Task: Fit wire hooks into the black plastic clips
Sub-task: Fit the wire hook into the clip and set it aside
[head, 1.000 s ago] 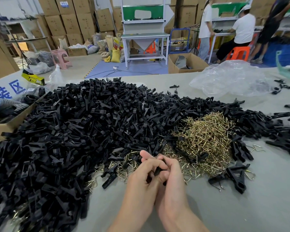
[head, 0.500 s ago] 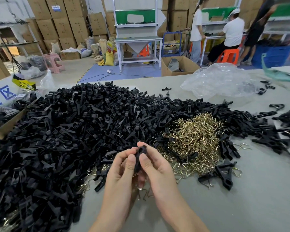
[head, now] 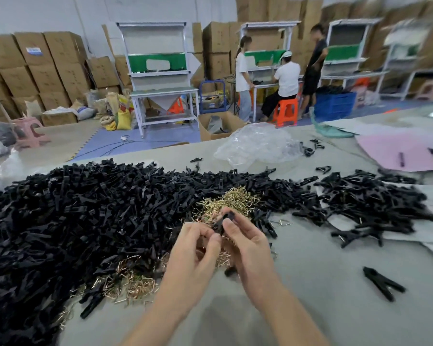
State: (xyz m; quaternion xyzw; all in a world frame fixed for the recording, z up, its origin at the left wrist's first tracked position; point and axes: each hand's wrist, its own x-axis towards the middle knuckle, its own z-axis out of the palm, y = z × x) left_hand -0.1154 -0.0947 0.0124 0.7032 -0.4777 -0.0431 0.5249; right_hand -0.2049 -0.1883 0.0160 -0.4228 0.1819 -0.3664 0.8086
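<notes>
Black clip (head: pixel 224 221) is now raised from low over the table (head: pixel 310 308) to just in front of the brass hook heap (head: pixel 231 199), so I judge the fitting is under way. My right hand (head: pixel 250 245) pinches its top; my left hand (head: pixel 195 250) pinches its lower end (any hook there is hidden).

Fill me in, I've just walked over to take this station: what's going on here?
A person is assembling clips by hand. The left hand and right hand together pinch one black clip just above the table, over a mound of brass-coloured wire hooks. A large heap of loose clips covers the table's left side, and a smaller pile lies to the right. Whether a hook is seated in the held clip cannot be seen.
</notes>
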